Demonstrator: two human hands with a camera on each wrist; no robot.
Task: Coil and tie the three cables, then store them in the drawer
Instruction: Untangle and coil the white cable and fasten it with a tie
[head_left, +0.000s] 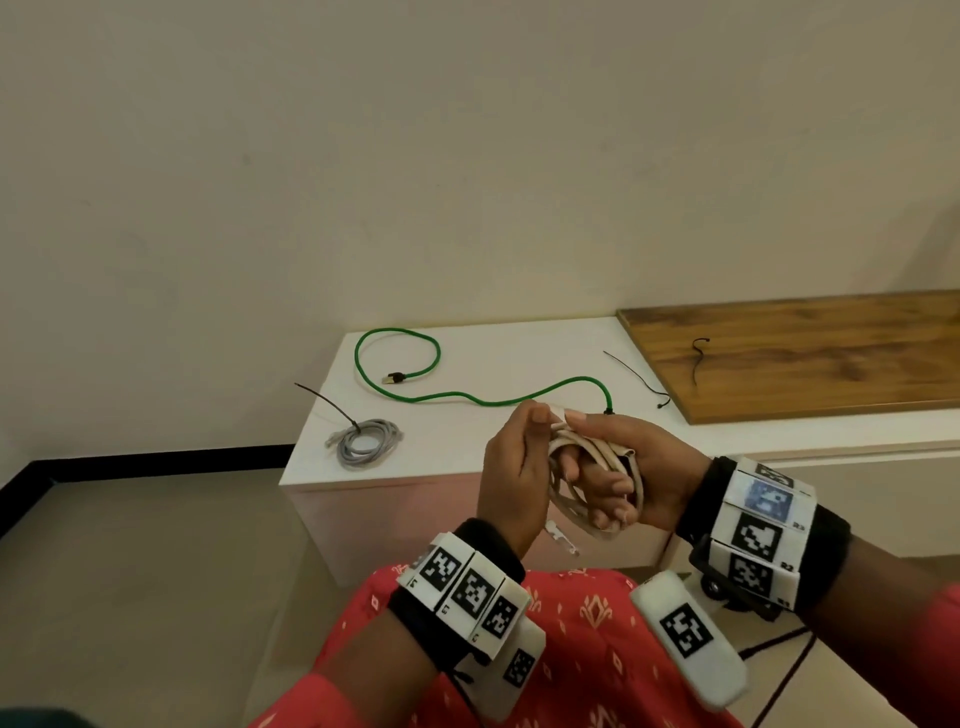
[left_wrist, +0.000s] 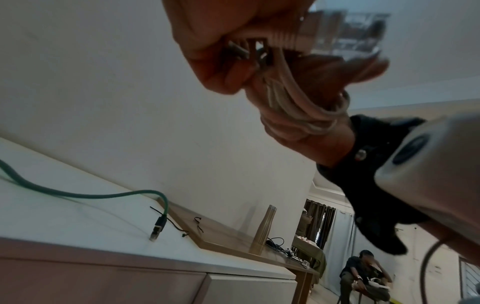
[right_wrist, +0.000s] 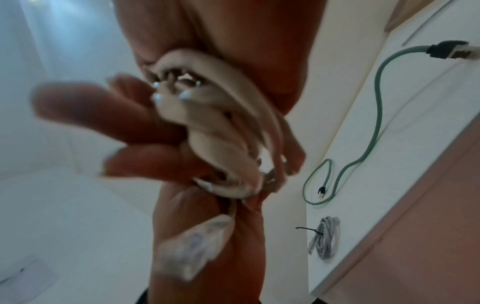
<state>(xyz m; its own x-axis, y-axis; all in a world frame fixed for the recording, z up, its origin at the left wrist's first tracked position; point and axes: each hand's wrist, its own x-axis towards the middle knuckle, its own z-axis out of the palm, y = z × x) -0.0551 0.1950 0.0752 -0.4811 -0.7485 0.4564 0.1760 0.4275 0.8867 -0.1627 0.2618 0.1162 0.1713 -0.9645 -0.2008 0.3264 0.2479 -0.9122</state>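
A beige cable (head_left: 589, 467) is coiled in loops round the fingers of my right hand (head_left: 621, 470), whose thumb lies over the top of the coil. My left hand (head_left: 519, 452) pinches the cable at the top of the coil, and one clear plug (head_left: 561, 540) dangles below. In the right wrist view the beige loops (right_wrist: 221, 133) are blurred. A green cable (head_left: 415, 397) lies uncoiled on the white cabinet top (head_left: 519, 358). At the cabinet's left end sits a grey cable (head_left: 363, 441), coiled and bound with a black zip tie (head_left: 327, 402).
A loose black zip tie (head_left: 634, 376) lies near a wooden board (head_left: 805, 353), and another (head_left: 697, 358) lies on the board. A metal bottle (left_wrist: 262, 228) stands further along. A person (left_wrist: 363, 273) sits in the background. The cabinet's front (head_left: 405, 519) is closed.
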